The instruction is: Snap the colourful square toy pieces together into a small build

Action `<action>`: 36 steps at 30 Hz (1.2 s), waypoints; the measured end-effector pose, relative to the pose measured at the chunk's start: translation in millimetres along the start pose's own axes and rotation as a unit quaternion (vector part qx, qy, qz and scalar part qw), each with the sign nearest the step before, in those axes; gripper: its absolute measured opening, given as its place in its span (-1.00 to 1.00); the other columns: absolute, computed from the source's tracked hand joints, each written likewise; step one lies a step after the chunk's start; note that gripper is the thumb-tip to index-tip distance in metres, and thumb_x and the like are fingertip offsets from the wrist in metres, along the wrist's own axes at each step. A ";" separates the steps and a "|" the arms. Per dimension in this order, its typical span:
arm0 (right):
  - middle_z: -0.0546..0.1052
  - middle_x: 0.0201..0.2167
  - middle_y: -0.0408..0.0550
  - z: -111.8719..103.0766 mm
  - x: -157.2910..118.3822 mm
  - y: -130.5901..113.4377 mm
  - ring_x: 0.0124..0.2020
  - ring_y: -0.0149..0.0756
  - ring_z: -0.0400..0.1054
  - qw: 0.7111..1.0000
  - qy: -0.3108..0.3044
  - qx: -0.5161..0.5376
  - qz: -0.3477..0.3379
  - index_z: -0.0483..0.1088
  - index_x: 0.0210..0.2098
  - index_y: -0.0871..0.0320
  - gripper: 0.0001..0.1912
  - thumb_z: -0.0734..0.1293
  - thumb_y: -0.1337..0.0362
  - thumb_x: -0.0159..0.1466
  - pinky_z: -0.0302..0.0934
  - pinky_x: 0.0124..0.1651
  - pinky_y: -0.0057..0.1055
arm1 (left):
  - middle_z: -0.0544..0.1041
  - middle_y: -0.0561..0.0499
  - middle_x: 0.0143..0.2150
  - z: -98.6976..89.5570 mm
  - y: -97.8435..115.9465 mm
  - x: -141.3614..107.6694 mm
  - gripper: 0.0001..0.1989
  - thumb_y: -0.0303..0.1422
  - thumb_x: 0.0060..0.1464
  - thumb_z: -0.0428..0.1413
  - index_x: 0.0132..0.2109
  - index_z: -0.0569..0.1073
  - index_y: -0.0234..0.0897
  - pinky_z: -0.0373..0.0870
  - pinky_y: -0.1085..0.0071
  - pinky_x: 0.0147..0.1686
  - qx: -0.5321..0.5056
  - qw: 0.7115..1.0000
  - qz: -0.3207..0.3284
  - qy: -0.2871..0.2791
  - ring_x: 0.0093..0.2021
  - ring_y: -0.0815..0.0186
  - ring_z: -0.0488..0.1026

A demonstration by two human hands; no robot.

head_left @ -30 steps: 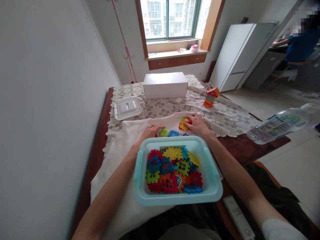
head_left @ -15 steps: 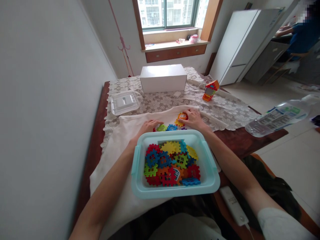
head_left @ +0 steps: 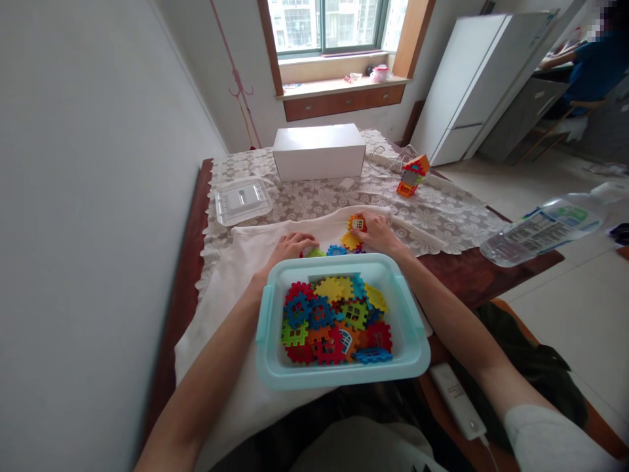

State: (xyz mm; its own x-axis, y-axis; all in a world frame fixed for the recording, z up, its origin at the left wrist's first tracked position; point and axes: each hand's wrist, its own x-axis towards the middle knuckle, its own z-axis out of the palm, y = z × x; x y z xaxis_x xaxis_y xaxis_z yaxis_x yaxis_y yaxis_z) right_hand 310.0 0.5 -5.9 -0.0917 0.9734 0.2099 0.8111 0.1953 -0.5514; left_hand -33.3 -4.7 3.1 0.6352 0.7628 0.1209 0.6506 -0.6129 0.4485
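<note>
Behind the light-blue tub (head_left: 265, 354), my right hand (head_left: 377, 231) has its fingers closed on an orange window piece (head_left: 358, 223), beside a yellow piece (head_left: 350, 241). My left hand (head_left: 295, 245) rests on the white cloth (head_left: 255, 252), its fingertips at a green piece (head_left: 316, 252); its fingers are bent, and whether they grip the piece is unclear. Between the hands lies a blue piece (head_left: 337, 250), partly cut off by the tub's rim. Many colourful notched pieces (head_left: 339, 321) fill the tub.
A white box (head_left: 319, 154) stands at the back of the table, with a clear lid (head_left: 243, 200) to its left. An assembled toy house (head_left: 413, 176) stands back right. A large plastic bottle (head_left: 545, 226) is at the right edge. A person in blue (head_left: 597, 69) sits far right.
The orange window piece has moved slightly up and away, with my right hand around it, showing more of the yellow piece. My left hand has shifted slightly over the green piece.
</note>
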 end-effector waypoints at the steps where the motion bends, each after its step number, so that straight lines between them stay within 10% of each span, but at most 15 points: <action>1: 0.78 0.21 0.26 0.2 0.4 -0.4 0.30 0.27 0.63 1.000 0.003 0.006 -0.008 0.62 0.25 0.12 -0.62 0.46 0.21 0.49 0.29 0.50 0.24 | 0.68 -0.19 0.42 -0.4 0.3 0.0 -0.61 -0.25 0.28 0.41 0.23 0.78 -0.11 0.37 -0.15 0.58 -0.009 1.000 0.008 -0.001 0.49 -0.17 0.53; 8: 0.84 0.04 0.16 1.8 4.2 -3.4 0.13 0.16 0.69 0.993 0.072 0.097 -0.011 0.71 -0.01 0.09 -0.78 0.44 0.25 0.41 0.37 0.47 0.21 | 0.78 -0.16 0.22 -1.7 3.7 1.4 -0.83 -0.23 0.28 0.38 -0.03 0.75 -0.14 0.44 -0.09 0.52 -0.072 0.996 0.045 -0.012 0.29 -0.07 0.66; 15: 0.81 -0.02 0.11 1.3 10.8 1.2 0.06 0.12 0.69 0.949 0.133 0.284 0.010 0.64 -0.06 0.05 -0.63 0.55 -0.03 0.27 0.55 0.31 0.10 | 0.77 -0.20 0.27 1.3 2.1 2.5 -0.68 -0.16 0.37 0.35 0.16 0.80 -0.11 0.38 -0.17 0.57 -0.058 0.995 0.073 -0.027 0.36 -0.13 0.64; 29: 0.69 -0.23 -0.10 -12.7 -6.7 -28.8 -0.17 -0.07 0.62 0.853 0.006 0.521 0.014 0.51 -0.16 -0.06 -0.22 0.76 -0.42 -0.04 0.62 0.11 -0.03 | 0.81 -0.10 0.00 13.7 7.2 4.4 -0.75 -0.18 0.06 0.40 -0.12 0.68 -0.16 0.65 0.02 0.24 -0.189 0.982 -0.018 0.020 0.07 -0.01 0.73; 36: 0.72 -0.29 -0.08 -30.2 -28.2 -45.1 -0.09 0.01 0.69 0.800 -0.195 0.545 -0.157 0.67 -0.21 -0.04 -0.39 0.77 -0.35 0.11 0.45 0.45 0.16 | 0.78 -0.11 -0.11 9.1 11.7 7.1 -0.37 0.03 -0.04 0.57 0.02 0.62 -0.25 0.69 0.20 -0.09 -0.381 0.905 -0.124 0.141 -0.10 0.08 0.74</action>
State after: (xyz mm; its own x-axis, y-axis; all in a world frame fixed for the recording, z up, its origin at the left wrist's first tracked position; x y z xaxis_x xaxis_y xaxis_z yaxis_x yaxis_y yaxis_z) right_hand 293.4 -39.4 37.4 -0.5383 0.7771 0.3261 -0.2538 0.2195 -0.9420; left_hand -17.4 -8.3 1.2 0.3078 0.9455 0.1059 0.2148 -0.1775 0.9604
